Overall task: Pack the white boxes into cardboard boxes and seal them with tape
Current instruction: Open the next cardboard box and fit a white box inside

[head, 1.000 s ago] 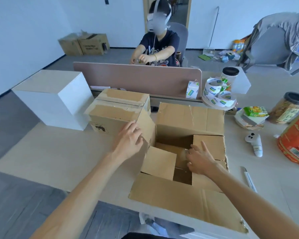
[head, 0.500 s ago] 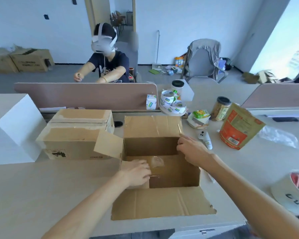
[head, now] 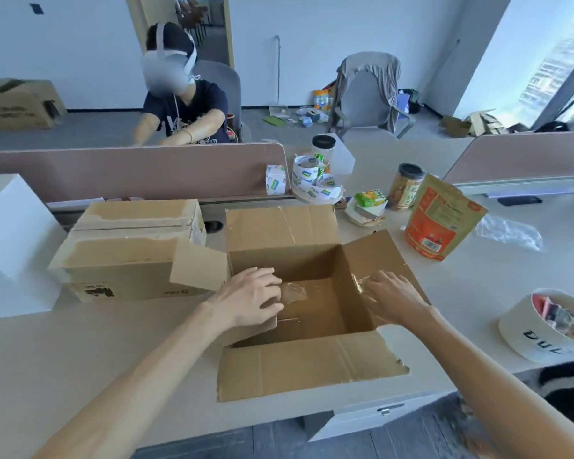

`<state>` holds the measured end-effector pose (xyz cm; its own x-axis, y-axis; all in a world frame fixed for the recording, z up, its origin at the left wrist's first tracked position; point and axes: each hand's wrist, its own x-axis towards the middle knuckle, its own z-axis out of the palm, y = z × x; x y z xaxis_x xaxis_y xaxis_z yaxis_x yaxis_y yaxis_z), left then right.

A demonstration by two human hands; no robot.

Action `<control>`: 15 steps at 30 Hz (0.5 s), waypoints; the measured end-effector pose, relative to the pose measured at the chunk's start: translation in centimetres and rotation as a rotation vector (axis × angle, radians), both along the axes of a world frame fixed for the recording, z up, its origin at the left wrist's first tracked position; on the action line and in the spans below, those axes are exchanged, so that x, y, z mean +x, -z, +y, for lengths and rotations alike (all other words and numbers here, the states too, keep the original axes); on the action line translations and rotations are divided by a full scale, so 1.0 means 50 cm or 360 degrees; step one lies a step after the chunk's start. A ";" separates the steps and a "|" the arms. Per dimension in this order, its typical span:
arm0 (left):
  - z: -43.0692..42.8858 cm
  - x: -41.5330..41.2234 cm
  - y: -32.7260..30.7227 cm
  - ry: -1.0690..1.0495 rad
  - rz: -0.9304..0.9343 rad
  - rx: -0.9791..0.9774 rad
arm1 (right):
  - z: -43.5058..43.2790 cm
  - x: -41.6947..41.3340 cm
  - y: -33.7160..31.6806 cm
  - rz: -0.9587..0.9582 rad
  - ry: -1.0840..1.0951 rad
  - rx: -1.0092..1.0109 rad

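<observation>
An open cardboard box (head: 312, 369) sits in front of me on the desk, all flaps spread outward, its inside bare. My left hand (head: 249, 301) rests on the box's left wall, fingers curled over the left inner flap. My right hand (head: 391, 296) lies flat with spread fingers on the right flap, pushing it outward. A closed cardboard box (head: 126, 256) stands to the left. A large white box (head: 10, 246) stands at the far left edge. Rolls of tape (head: 315, 185) lie behind the open box.
A pink divider (head: 136, 170) runs across the desk, with a person seated behind it. To the right stand an orange pouch (head: 441, 217), a jar (head: 406, 185), a snack pack (head: 368, 202) and a white round tub (head: 544, 326). Plastic wrap (head: 507, 231) lies nearby.
The right flap has folded outward under my right hand. My left hand stays on the left wall. The camera has moved closer to the open box.
</observation>
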<state>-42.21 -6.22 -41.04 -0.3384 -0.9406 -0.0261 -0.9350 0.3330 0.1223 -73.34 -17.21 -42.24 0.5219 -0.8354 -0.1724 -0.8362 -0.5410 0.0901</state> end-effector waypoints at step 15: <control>0.170 0.148 0.036 -0.0856 -0.0122 -0.0430 | 0.020 0.071 0.087 -0.0100 -0.0006 0.0049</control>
